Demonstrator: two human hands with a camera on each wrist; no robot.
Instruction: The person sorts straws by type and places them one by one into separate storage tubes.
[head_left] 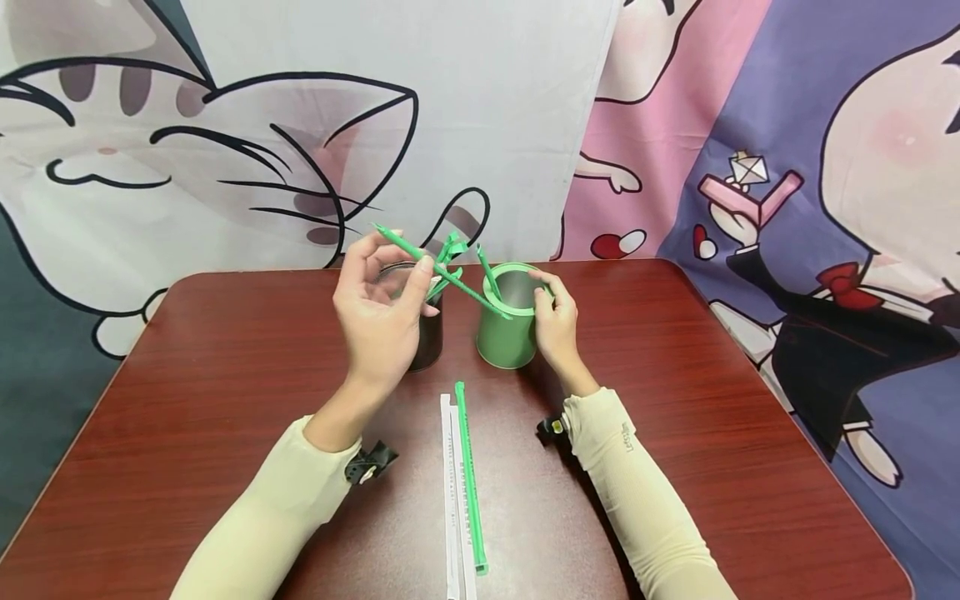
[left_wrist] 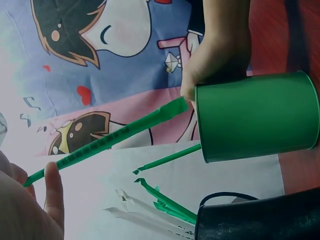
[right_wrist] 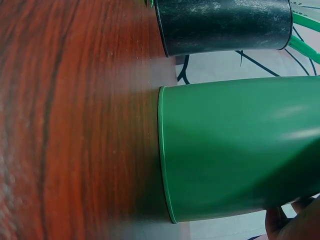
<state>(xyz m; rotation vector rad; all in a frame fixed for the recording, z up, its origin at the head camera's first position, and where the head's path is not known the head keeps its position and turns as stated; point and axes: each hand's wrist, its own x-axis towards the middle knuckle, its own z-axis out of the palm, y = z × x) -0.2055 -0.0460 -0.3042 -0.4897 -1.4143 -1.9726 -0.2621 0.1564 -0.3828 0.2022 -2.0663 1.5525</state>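
My left hand (head_left: pixel 378 312) pinches a slim green wrapped straw (head_left: pixel 461 285) between thumb and fingers. The straw slants down to the right, its lower end overlapping the rim of the green cup (head_left: pixel 504 343) in the head view. Printed marks run along its wrapper in the left wrist view. My right hand (head_left: pixel 557 329) holds the cup at its right side, fingers at the rim. Inside the cup leans another green straw (head_left: pixel 487 268). A black cup (head_left: pixel 430 340), partly hidden behind my left hand, holds several green and white wrapped straws (left_wrist: pixel 170 202).
On the table (head_left: pixel 225 400), nearer me, lie white wrapped straws (head_left: pixel 452 492) and a green one (head_left: pixel 470 483) side by side, pointing away. A cloth backdrop (head_left: pixel 510 100) with cartoon figures hangs right behind the table's far edge.
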